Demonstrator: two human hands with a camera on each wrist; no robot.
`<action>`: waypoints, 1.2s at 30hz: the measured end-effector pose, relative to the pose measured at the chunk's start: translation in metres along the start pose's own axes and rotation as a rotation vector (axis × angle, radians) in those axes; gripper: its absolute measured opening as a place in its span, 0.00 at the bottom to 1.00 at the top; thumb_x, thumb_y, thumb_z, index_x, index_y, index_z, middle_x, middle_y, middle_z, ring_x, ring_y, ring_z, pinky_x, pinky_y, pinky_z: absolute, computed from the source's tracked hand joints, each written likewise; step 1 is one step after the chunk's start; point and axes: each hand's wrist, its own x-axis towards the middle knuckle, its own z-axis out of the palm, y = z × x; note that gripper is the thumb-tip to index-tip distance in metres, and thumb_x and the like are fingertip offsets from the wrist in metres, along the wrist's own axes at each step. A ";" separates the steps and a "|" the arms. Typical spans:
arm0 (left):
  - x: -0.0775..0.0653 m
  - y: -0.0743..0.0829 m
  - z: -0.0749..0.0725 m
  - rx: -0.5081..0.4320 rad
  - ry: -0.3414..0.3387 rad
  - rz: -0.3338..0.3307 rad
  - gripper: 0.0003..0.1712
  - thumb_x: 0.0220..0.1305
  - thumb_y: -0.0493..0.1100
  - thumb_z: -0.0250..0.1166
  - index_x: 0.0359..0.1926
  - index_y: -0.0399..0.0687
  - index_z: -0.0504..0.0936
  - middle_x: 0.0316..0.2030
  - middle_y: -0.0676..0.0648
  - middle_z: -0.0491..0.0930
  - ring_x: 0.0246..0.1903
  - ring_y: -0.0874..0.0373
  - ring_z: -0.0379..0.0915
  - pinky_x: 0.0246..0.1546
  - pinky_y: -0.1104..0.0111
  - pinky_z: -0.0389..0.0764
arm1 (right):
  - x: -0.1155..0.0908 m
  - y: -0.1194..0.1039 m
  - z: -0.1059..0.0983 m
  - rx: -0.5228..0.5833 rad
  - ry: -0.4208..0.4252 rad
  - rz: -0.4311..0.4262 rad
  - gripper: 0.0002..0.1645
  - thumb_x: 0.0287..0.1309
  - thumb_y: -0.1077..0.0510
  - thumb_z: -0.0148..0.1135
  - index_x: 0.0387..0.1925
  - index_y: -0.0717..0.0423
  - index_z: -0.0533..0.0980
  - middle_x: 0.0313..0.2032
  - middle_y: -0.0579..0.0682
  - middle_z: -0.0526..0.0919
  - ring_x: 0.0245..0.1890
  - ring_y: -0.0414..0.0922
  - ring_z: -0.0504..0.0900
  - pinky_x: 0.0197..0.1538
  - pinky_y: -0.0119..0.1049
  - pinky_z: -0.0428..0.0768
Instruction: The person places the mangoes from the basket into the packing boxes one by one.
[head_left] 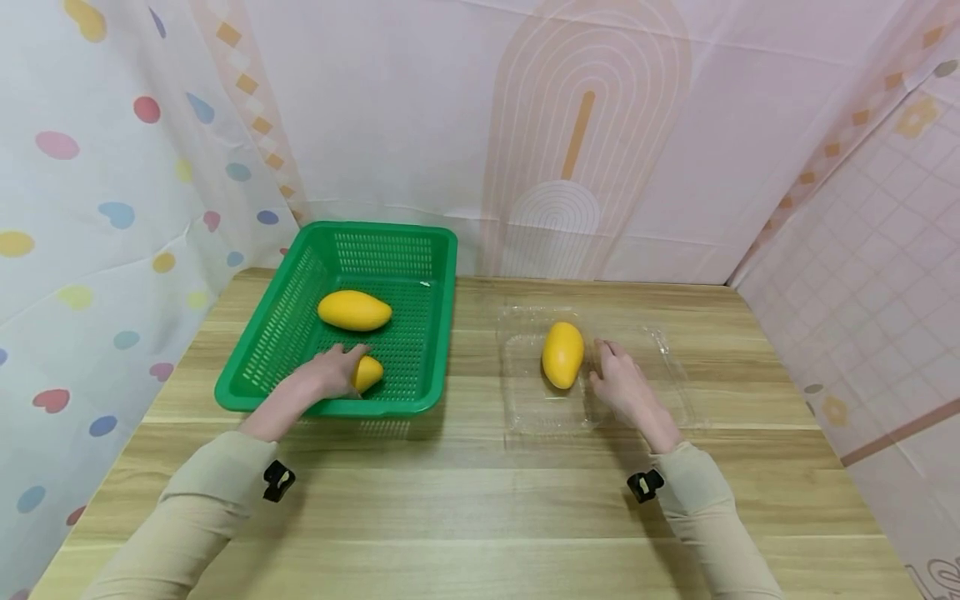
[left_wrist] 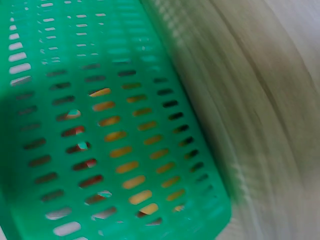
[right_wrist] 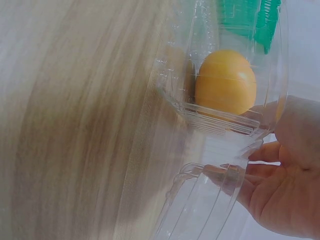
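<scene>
My left hand (head_left: 330,372) reaches over the near rim of the green basket (head_left: 447,333), its fingers round a yellow mango (head_left: 367,374) at the near end. A second mango (head_left: 354,311) lies behind it in the basket. In the left wrist view, yellow shows through the slots of the basket wall (left_wrist: 55,125). On the right, a third mango (head_left: 562,356) lies in the left half of an opened clear plastic clamshell box (head_left: 525,408). My right hand (head_left: 622,383) is just right of that mango, over the box's middle, fingers loosely bent and holding nothing.
Both containers stand on a wooden table (head_left: 480,517), the basket on the left and the box on the right. Patterned cloth (head_left: 420,108) hangs behind the table and at both sides. Each wrist wears a small black camera mount (head_left: 279,481).
</scene>
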 end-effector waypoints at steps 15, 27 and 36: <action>0.006 -0.011 0.001 0.017 0.034 0.075 0.33 0.47 0.37 0.73 0.54 0.34 0.69 0.46 0.29 0.74 0.44 0.38 0.71 0.40 0.52 0.76 | 0.000 0.000 0.001 0.003 -0.011 0.006 0.37 0.62 0.62 0.54 0.68 0.72 0.54 0.67 0.72 0.58 0.65 0.67 0.63 0.65 0.57 0.65; 0.009 -0.012 0.003 -0.068 0.089 0.077 0.44 0.48 0.43 0.74 0.63 0.31 0.63 0.49 0.29 0.74 0.42 0.41 0.72 0.37 0.54 0.76 | 0.000 0.000 0.001 0.008 -0.007 0.014 0.37 0.61 0.62 0.54 0.68 0.72 0.55 0.66 0.72 0.59 0.65 0.67 0.63 0.65 0.57 0.65; 0.009 -0.010 0.004 -0.134 0.210 0.108 0.41 0.48 0.45 0.72 0.60 0.33 0.65 0.46 0.33 0.76 0.38 0.45 0.73 0.34 0.57 0.75 | 0.000 0.000 0.001 0.020 0.003 0.005 0.37 0.61 0.63 0.54 0.68 0.72 0.55 0.66 0.72 0.60 0.64 0.67 0.64 0.64 0.57 0.66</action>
